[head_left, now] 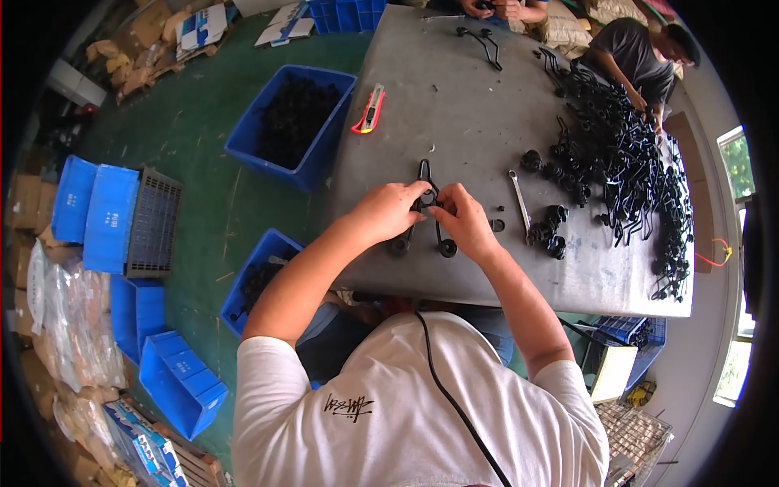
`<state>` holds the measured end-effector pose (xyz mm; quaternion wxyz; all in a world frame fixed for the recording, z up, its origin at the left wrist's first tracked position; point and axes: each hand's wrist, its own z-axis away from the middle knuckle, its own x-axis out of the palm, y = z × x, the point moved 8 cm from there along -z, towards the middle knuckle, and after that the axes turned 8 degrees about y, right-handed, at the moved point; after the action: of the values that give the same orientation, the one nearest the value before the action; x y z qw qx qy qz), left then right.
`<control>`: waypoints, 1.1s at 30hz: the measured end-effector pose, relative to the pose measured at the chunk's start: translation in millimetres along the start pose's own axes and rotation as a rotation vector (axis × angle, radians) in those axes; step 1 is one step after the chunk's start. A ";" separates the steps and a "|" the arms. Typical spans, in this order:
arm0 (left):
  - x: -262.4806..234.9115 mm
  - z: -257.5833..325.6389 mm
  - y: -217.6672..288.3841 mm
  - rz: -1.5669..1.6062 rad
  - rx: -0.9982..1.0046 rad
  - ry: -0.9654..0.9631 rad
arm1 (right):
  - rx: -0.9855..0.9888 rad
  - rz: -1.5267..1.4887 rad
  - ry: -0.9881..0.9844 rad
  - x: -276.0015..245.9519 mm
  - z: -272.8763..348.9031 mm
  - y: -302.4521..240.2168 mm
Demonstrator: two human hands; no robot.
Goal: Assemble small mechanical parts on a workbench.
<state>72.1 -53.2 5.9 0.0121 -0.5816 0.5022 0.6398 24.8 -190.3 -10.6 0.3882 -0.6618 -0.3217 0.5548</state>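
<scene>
Both my hands meet over a black V-shaped wire frame (423, 172) with round black wheels at its two lower ends (448, 248), lying on the grey table (454, 114). My left hand (391, 211) grips the frame's left arm and a small round black part at its middle. My right hand (464, 221) pinches the same spot from the right, its fingertips touching the left hand's. A silver wrench (519, 201) lies just right of my right hand, with several loose black wheels (548, 231) beside it.
A big heap of black wire frames (633, 162) covers the table's right side. A red utility knife (369, 109) lies at the far left. Blue bins of black parts (294, 122) (258, 280) stand on the green floor at left. Another person (633, 57) works at the far corner.
</scene>
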 end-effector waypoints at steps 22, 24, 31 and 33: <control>13.4 11.4 13.1 -0.289 -0.076 0.134 | 0.509 -0.602 -0.005 10.0 1.9 47.8; 2.6 25.1 25.4 -0.191 -0.009 0.453 | 0.564 -0.690 -0.075 11.6 12.7 49.3; 32.7 57.7 1.4 0.010 -0.265 0.637 | 0.563 -0.773 -0.267 28.0 12.3 59.9; 34.5 57.3 3.2 -0.065 -0.226 0.704 | 0.549 -0.804 -0.250 23.5 13.8 54.7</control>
<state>17.1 -36.7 -28.5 -0.2053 -0.7793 0.3833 0.4512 15.1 -195.0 -70.8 0.6895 -0.2873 -0.4374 0.5007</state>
